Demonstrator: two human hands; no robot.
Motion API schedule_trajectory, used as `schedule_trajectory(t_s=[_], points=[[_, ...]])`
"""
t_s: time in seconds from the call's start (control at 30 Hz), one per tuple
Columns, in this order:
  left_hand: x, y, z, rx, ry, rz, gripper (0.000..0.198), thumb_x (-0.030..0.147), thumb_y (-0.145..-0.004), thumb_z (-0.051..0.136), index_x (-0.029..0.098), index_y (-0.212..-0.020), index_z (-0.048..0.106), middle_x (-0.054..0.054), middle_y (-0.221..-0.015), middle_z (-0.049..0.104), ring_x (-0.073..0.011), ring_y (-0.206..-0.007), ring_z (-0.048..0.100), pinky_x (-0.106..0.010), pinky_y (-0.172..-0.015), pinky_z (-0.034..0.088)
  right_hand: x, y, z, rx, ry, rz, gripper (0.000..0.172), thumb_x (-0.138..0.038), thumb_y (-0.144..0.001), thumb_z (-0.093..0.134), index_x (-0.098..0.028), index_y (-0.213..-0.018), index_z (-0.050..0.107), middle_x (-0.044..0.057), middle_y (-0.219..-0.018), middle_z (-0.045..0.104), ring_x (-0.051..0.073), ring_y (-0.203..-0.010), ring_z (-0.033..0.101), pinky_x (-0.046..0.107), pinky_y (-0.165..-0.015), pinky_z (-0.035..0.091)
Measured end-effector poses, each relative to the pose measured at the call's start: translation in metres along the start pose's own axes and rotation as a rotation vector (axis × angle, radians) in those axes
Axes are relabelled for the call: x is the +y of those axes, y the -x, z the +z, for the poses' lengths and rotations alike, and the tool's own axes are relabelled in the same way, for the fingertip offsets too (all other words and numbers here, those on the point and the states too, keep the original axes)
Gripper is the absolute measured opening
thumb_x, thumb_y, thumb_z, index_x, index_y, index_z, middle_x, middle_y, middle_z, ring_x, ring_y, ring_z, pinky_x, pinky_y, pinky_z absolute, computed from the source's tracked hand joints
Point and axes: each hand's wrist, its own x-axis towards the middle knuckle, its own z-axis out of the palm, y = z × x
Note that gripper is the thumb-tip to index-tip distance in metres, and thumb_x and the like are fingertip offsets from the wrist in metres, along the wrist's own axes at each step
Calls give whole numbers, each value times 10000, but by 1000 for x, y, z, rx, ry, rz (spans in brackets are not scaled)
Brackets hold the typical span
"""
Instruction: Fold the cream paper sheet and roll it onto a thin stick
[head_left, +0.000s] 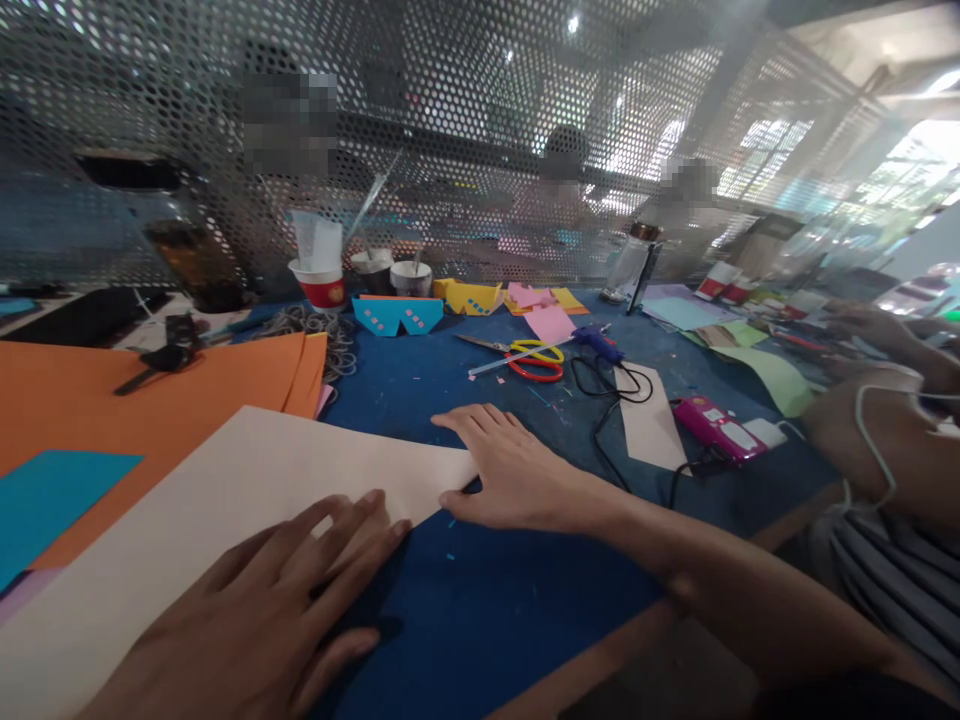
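A large pale cream sheet of paper [247, 490] lies on the blue table top [480, 600], one corner pointing right. My left hand [277, 610] rests flat on the sheet's near edge, fingers stretched out. My right hand [510, 465] lies flat with spread fingers on the sheet's right corner, pressing it to the table. Neither hand holds anything.
Orange sheets [150, 400] and a teal sheet [52, 500] lie at left. Scissors with yellow and red handles [532, 358], a blue glue gun [596, 343] with black cord, a pink device [716, 425], paper cups [322, 280] and coloured paper cut-outs lie beyond. Another person's arm [885, 440] is at right.
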Motion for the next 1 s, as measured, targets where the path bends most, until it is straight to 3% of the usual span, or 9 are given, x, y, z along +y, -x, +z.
schedule_trajectory(t_s=[0.77, 1.0], points=[[-2, 1, -1, -12, -19, 6, 657, 640, -1148, 393, 508, -1773, 236, 72, -1748, 535, -324, -1486, 593, -525, -1090, 454, 25, 2, -20, -74, 40, -40, 690, -374, -973, 707, -162, -1603, 521, 188, -1647, 555, 390, -1550, 494, 656, -1299, 399], [-3, 2, -1, -12, 38, -9, 660, 657, -1132, 435, 542, -1757, 258, 76, -1742, 546, -344, -1470, 611, -525, -1099, 461, 34, 1, -27, -92, 34, -56, 663, -233, -936, 686, -163, -1580, 545, 192, -1634, 574, 379, -1534, 519, 660, -1301, 395]])
